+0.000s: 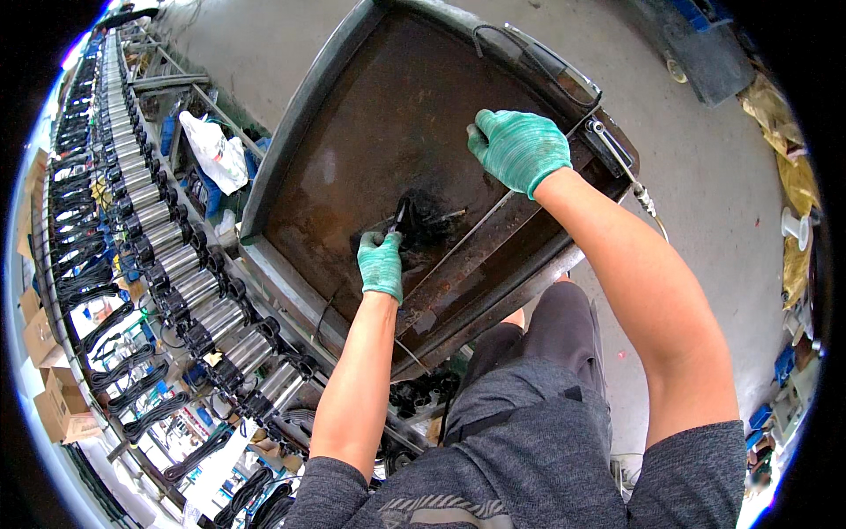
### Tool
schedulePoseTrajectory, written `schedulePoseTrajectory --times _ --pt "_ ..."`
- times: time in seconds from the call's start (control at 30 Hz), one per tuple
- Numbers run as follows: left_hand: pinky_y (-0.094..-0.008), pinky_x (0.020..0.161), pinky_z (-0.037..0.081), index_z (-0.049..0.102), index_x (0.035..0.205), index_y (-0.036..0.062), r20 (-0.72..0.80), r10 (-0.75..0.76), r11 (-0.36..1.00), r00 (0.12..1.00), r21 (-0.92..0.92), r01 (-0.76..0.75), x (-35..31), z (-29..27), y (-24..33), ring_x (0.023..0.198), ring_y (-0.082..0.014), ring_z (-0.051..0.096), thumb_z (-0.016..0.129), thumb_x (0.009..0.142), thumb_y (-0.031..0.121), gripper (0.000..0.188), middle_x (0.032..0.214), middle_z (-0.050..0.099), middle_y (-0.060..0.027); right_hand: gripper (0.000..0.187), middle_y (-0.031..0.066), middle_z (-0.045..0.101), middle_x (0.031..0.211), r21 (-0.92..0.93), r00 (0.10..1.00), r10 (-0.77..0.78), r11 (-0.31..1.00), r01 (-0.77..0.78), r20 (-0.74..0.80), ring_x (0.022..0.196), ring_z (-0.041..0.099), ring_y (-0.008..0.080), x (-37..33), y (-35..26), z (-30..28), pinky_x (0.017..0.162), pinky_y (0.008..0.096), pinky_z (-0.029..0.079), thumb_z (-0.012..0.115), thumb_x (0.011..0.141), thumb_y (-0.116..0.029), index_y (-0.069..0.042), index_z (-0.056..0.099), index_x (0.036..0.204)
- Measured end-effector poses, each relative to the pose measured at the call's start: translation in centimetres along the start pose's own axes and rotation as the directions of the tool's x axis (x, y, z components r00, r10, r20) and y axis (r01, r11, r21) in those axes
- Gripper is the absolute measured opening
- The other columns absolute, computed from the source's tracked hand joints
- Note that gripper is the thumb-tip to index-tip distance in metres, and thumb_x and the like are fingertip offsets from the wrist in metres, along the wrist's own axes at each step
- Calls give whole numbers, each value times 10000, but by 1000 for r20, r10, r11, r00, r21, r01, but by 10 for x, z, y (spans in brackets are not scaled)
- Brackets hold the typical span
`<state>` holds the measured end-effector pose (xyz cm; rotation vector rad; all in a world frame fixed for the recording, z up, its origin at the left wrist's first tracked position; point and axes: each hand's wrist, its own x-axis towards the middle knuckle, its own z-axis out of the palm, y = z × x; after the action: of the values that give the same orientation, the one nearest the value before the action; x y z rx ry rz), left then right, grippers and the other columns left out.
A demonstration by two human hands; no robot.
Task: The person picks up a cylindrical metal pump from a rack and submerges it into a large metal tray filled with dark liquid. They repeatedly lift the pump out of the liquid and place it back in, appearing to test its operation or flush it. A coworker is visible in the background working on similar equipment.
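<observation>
Both my hands wear green knit gloves over a large dark metal tray [352,132] with raised edges. Low in its middle, my left hand [381,266] is closed on a dark slim object [403,214], its far end over a black wet-looking smear [432,225]; its kind does not show. My right hand [522,150] is raised over the tray's right part, with fingers curled in and thumb against them. Whatever it may hold is hidden. A rusty metal bar [467,256] crosses the tray slantwise below this hand.
To the left runs a long curved row of shiny metal cylinders [204,284] with black fittings and coiled black cables [132,366]. A white plastic bag [214,152] lies beside the tray. A metal fitting with a hose [648,198] sits at the tray's right edge.
</observation>
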<state>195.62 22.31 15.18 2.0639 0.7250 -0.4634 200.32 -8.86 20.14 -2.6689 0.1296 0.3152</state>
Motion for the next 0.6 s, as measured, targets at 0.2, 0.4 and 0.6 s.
schedulePoseTrajectory --times 0.2,0.4,0.6 --pt "-356 449 534 525 955 81 29 -56 987 998 -147 59 6 -3 -17 584 -185 587 684 926 117 165 832 584 -56 320 161 729 896 -1 998 -18 1000 18 -67 838 708 385 1 1 6 747 512 561 512 1019 -369 -102 684 984" --pt "-361 436 530 504 943 91 -6 -22 991 1000 -129 21 15 -4 -32 571 -190 587 676 929 117 174 836 584 -57 312 168 720 859 -4 996 -20 1000 20 -89 805 702 388 2 2 11 721 517 555 524 1014 -363 -100 673 936" --pt "-361 451 527 500 931 109 -3 -24 987 1000 -162 24 2 -2 -11 573 -184 575 680 923 106 180 810 572 -40 350 171 743 955 -19 1000 8 1000 -8 17 900 715 386 3 0 3 793 513 564 504 1022 -393 -102 694 1065"
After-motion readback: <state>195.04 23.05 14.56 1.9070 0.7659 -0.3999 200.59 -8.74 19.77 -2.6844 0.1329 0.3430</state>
